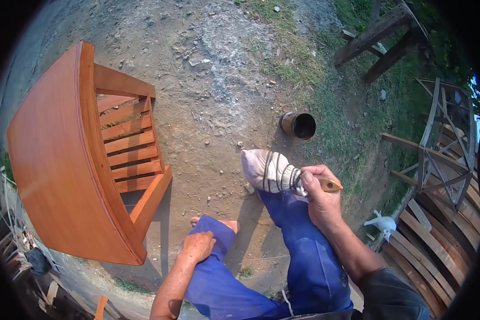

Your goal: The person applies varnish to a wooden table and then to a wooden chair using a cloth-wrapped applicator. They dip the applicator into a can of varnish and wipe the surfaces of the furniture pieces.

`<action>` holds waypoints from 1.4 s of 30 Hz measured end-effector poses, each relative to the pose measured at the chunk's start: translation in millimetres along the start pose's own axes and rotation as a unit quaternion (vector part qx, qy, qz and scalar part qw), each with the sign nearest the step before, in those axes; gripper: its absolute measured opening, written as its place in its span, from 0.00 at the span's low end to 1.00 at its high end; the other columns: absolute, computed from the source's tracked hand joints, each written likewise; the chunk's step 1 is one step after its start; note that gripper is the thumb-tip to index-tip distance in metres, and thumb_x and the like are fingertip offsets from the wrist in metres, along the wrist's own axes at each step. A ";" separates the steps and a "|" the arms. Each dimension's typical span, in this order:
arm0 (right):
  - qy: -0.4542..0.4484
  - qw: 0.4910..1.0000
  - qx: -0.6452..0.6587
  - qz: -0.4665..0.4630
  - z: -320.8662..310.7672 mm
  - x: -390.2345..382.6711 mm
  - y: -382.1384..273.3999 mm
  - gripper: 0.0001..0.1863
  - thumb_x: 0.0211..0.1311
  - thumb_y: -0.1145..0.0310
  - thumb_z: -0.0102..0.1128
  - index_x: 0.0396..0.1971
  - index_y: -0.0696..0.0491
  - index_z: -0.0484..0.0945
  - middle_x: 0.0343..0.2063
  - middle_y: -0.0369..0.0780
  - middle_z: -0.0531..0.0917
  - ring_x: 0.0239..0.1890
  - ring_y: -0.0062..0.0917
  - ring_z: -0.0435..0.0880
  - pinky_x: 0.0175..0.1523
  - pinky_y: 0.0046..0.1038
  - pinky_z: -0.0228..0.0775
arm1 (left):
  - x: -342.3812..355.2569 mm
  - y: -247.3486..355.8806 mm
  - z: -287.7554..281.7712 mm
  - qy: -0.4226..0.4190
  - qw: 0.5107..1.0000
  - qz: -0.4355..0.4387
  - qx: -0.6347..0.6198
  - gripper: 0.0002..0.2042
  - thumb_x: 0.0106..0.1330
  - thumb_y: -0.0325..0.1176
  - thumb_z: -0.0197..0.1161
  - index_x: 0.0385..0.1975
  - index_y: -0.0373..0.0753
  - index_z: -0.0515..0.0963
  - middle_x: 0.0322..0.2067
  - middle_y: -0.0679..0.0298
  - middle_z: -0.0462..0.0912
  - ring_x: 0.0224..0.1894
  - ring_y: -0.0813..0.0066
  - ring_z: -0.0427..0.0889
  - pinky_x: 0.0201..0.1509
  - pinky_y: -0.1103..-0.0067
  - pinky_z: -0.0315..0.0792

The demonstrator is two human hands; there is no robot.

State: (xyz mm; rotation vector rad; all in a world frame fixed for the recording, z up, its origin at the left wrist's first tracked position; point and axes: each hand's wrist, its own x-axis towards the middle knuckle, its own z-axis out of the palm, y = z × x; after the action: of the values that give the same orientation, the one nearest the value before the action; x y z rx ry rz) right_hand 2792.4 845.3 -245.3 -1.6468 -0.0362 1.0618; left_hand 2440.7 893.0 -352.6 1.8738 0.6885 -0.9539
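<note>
My right hand (322, 194) grips the wooden handle (331, 185) of a paintbrush-like tool. Its head is wrapped in a pale cloth (274, 169) wound with dark cord, so the bristles are hidden. The wrapped end points left, above my right knee. My left hand (199, 244) lies on my blue-trousered left leg, holding nothing, its fingers resting on the cloth. On the ground ahead, apart from the wrapped head, is an open round can (298, 126) with a dark inside. To the left stands a glossy orange-brown wooden table (53, 160) with a slatted lower shelf (130, 140).
Bare earth with small stones (208, 122) lies in front of me, with grass toward the right. A dark wooden trestle (384, 37) stands at the far right. Stacked planks (426, 250) and a timber frame (445, 149) are nearer, beside a white cat-like animal (382, 224).
</note>
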 end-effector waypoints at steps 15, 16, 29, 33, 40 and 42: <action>0.201 0.969 -0.124 0.071 -85.6 -62.5 11.6 0.08 0.63 0.72 0.66 0.37 0.60 0.79 0.34 0.36 0.81 0.35 0.15 0.80 0.40 0.20 0.74 | 228.5 175.2 -79.0 0.177 0.857 -0.028 -0.484 0.13 0.67 0.34 0.63 0.46 0.31 0.80 0.33 0.64 0.83 0.36 0.80 0.78 0.41 0.79 0.74; 0.190 0.972 -0.131 0.049 -88.2 -60.2 19.7 0.08 0.62 0.74 0.66 0.37 0.60 0.79 0.35 0.38 0.82 0.37 0.17 0.81 0.41 0.21 0.75 | 252.8 181.9 -84.1 0.201 0.837 -0.020 -0.508 0.15 0.66 0.34 0.64 0.47 0.31 0.79 0.35 0.63 0.84 0.37 0.78 0.80 0.42 0.78 0.74; 0.138 0.972 -0.184 0.043 -103.8 -21.8 -4.1 0.09 0.58 0.76 0.67 0.37 0.60 0.78 0.35 0.44 0.82 0.37 0.29 0.83 0.42 0.28 0.76 | 352.5 267.4 -133.2 0.196 0.924 -0.182 -0.272 0.20 0.54 0.34 0.63 0.49 0.43 0.76 0.42 0.54 0.85 0.48 0.53 0.83 0.53 0.62 0.74; 0.133 0.972 -0.179 0.072 -110.5 -18.2 -2.3 0.08 0.60 0.76 0.66 0.37 0.60 0.78 0.36 0.44 0.81 0.38 0.28 0.82 0.43 0.28 0.74 | 363.6 270.3 -124.8 0.224 0.915 -0.209 -0.261 0.18 0.56 0.33 0.60 0.48 0.44 0.73 0.39 0.49 0.84 0.47 0.46 0.82 0.51 0.57 0.73; 0.095 0.972 -0.214 0.035 -122.1 -8.9 -17.8 0.08 0.61 0.75 0.64 0.37 0.60 0.77 0.36 0.44 0.80 0.37 0.28 0.81 0.42 0.28 0.74 | 344.7 282.8 -144.2 0.252 0.910 -0.245 -0.222 0.18 0.57 0.33 0.60 0.48 0.39 0.72 0.41 0.46 0.84 0.47 0.43 0.82 0.52 0.56 0.73; 0.094 0.972 -0.210 0.037 -124.7 -9.7 -23.1 0.08 0.61 0.75 0.64 0.38 0.60 0.77 0.35 0.43 0.80 0.36 0.27 0.81 0.42 0.28 0.75 | 328.3 278.1 -155.3 0.258 0.903 -0.249 -0.237 0.18 0.56 0.34 0.61 0.47 0.38 0.73 0.41 0.46 0.84 0.47 0.43 0.82 0.52 0.56 0.73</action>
State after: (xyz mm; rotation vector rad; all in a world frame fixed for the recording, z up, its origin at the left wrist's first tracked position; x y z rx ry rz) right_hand 2878.1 753.7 -224.3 -2.1410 -0.0785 0.9939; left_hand 2885.8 933.2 -450.2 1.5243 1.6242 -0.4984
